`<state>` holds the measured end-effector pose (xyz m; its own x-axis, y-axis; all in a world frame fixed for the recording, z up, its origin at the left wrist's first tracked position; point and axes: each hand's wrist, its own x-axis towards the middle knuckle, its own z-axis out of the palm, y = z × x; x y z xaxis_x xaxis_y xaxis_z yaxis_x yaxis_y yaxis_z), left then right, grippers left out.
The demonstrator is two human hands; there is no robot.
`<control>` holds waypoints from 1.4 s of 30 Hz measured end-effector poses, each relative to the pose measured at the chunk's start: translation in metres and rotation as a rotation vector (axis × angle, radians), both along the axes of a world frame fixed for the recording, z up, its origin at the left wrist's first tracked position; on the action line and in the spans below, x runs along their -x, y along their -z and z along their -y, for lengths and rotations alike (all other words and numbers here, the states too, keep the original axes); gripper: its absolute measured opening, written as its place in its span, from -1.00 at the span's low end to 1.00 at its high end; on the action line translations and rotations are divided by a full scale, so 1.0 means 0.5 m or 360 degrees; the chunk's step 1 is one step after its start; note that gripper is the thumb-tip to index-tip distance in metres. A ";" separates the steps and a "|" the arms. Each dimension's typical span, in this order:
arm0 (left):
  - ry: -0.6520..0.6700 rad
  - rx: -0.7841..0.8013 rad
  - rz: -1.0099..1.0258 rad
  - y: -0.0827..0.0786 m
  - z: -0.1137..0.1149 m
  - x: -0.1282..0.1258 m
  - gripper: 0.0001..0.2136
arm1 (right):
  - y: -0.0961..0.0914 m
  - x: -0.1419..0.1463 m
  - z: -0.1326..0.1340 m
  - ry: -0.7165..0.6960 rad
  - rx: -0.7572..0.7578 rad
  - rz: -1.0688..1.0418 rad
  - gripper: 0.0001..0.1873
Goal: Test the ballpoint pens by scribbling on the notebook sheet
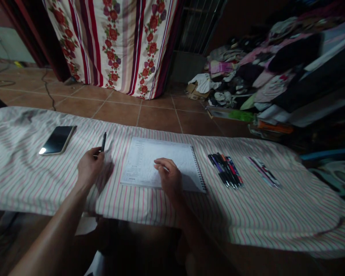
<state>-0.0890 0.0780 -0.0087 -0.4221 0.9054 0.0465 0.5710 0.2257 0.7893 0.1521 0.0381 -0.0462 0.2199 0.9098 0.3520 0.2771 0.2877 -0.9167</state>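
Note:
My left hand (90,163) is closed around a dark pen (104,142), which points up and away from me above the striped cloth. Under my right hand (170,174) lies a spiral notebook (143,161) with a pale page and small print along its left part. The right hand's fingers are stretched out over the page with nothing visible in them; whether they touch the paper I cannot tell. To the right of the notebook is a group of several pens (225,170), mostly dark. Farther right rests a smaller group of slim pens (263,171), light and dark.
A dark-screened phone or tablet (58,140) lies at the left on the striped cloth (161,207). Beyond the far edge are a tiled floor (155,115) and a flowered curtain (126,46). Clothes (247,69) are heaped at the back right.

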 end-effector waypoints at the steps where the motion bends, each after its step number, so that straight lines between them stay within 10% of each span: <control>1: 0.0002 -0.0106 0.0393 -0.006 0.005 -0.014 -0.73 | -0.002 0.001 0.001 0.0002 0.0002 0.0000 -0.73; 5: 0.0124 -0.0099 0.1592 -0.030 0.032 -0.090 -0.80 | -0.014 0.006 0.001 0.0021 0.0095 -0.0050 -0.71; 13: 0.0149 0.0070 0.2280 -0.035 0.058 -0.185 -0.84 | -0.030 0.022 0.006 -0.0166 0.0347 -0.0421 -0.68; 42: 0.0114 0.0197 0.2486 -0.032 0.070 -0.276 -0.83 | -0.061 -0.001 -0.003 0.0020 0.0561 -0.1283 -0.66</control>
<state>0.0491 0.0430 0.0073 0.0626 0.8897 -0.4522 -0.7505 0.3407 0.5663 0.1528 0.0396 -0.0158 0.2908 0.9321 -0.2158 -0.4917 -0.0478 -0.8694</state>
